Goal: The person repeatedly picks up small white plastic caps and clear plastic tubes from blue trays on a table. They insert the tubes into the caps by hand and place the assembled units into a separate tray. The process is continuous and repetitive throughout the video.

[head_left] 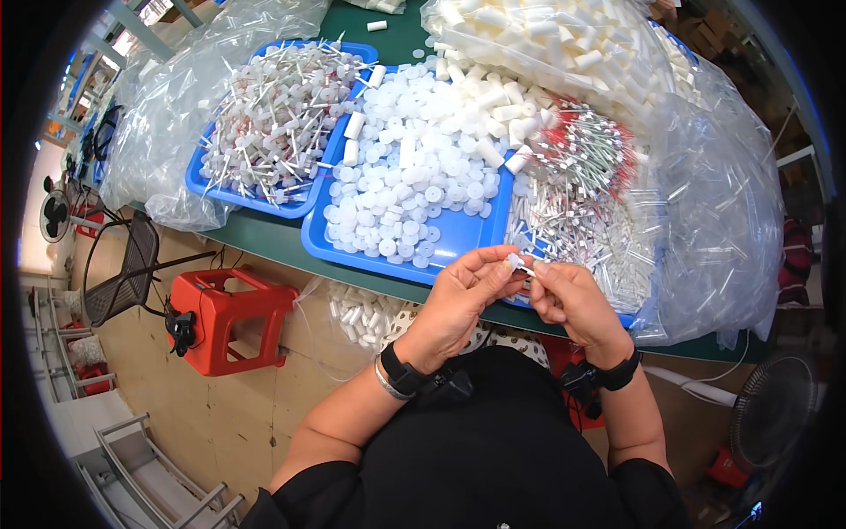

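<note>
My left hand (469, 289) and my right hand (571, 300) meet above the near edge of the blue trays. Closed in a pinch, the left fingers grip a small translucent white plastic disc (515, 261). From it a thin white tube (526, 271) runs to my right fingertips, which are closed on it. Fingers cover part of both pieces. Just beyond my hands, a blue tray (467, 227) holds many loose translucent discs (388, 212). To its right lie thin white tubes (608, 256) and a bundle of small parts with red and pale wires (586, 145).
A blue tray (196, 176) at the left holds discs with sticks through them. White foam-like cylinders (564, 35) fill a clear bag at the back. Plastic bags (718, 212) flank the green table (264, 231). A red stool (231, 317) and a fan (774, 410) stand nearby.
</note>
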